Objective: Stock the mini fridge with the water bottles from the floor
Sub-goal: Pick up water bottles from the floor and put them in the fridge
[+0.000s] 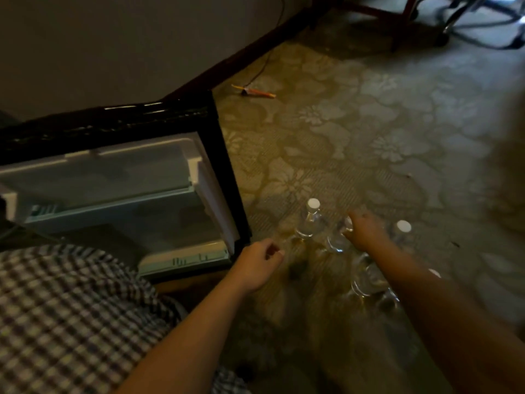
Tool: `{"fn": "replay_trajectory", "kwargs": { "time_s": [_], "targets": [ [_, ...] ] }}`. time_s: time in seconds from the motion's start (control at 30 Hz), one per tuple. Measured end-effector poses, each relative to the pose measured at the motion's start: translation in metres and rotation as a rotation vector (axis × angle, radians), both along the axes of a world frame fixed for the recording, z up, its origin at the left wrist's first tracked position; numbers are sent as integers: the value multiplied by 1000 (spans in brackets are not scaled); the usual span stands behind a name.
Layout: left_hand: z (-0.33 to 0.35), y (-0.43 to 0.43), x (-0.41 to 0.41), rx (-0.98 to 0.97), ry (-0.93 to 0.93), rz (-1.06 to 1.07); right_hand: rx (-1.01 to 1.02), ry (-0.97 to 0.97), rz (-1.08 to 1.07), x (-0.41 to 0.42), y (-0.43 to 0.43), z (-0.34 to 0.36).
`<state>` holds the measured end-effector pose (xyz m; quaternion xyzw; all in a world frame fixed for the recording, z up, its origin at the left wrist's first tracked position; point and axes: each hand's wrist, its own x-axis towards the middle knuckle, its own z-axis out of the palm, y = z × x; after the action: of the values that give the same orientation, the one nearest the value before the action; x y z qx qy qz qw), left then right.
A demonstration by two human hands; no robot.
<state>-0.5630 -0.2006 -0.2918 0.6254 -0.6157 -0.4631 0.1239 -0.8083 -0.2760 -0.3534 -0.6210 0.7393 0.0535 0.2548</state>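
Observation:
Several clear water bottles with white caps stand on the patterned carpet to the right of the black mini fridge point(224, 172), whose white inside is in view. One bottle point(309, 220) stands at the far left of the group, another point(402, 233) at the right. My right hand point(365, 231) closes over the top of the middle bottle point(336, 243), hiding its cap. Two more bottles point(366, 277) lie partly under my right forearm. My left hand point(258, 264) hovers by the fridge's lower right corner, fingers loosely curled, holding nothing.
A checked garment point(65, 314) on my left leg covers the lower left. A small orange object on a black cable point(257, 91) lies on the carpet near the wall's dark baseboard. Chair and table legs point(443, 21) stand at the far top right.

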Motion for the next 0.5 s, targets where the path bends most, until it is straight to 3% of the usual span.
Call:
{"fn": "replay_trajectory", "kwargs": {
  "time_s": [0.33,0.5],
  "targets": [
    [-7,0,-8,81,12,-14,-112,-7,-71,-2,-3,-36],
    [-3,3,-6,76,4,-2,-309,-319,-100,4,17,-6]
  ]
}}
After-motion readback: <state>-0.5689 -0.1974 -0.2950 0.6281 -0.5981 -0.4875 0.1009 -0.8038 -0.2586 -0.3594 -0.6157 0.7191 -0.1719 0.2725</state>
